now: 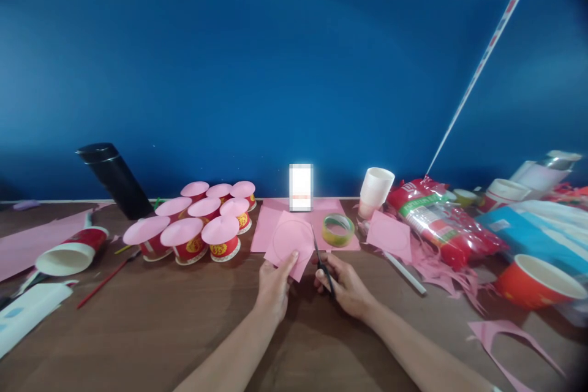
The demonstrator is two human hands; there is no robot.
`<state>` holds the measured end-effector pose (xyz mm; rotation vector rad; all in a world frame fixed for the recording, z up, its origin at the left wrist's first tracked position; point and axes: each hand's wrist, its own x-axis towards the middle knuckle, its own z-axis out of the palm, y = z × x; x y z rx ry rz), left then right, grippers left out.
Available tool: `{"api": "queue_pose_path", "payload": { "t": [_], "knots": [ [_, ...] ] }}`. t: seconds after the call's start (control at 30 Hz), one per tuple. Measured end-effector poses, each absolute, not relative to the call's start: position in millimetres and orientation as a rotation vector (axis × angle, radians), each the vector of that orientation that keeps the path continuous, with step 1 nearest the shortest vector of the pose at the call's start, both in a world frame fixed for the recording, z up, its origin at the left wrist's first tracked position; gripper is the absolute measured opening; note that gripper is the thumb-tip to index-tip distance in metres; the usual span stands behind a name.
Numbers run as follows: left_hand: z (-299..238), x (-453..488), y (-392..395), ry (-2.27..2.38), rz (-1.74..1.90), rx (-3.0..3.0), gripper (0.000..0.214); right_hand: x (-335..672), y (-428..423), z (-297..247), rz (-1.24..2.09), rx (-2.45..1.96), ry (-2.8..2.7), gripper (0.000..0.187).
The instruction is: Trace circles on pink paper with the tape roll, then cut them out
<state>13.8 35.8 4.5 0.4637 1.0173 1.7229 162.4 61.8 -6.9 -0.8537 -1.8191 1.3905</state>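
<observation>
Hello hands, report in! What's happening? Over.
Left hand pinching pink paper. Right hand gripping scissors, blades at paper edge. Tape roll just beyond, not touching.

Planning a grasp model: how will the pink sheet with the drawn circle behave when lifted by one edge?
Probably light card rather than limp: the pink sheet, pinched at its lower edge by the left hand, shows little droop. Likely very light, thin like the cut scraps nearby. May tear easily; the right hand holds scissors beside it.

card (301,187) blurred out, scissors (318,251) half hidden
</observation>
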Motion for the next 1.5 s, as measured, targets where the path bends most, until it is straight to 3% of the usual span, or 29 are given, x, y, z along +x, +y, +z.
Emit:
{"api": "queue_pose_path", "payload": {
  "t": [1.5],
  "knots": [
    [-0.1, 13.8, 36.8, 0.977, 1.737, 0.492, 0.051, 160.8, 61.5, -4.1, 1.342, -0.887, -1.841, 0.027]
  ]
}}
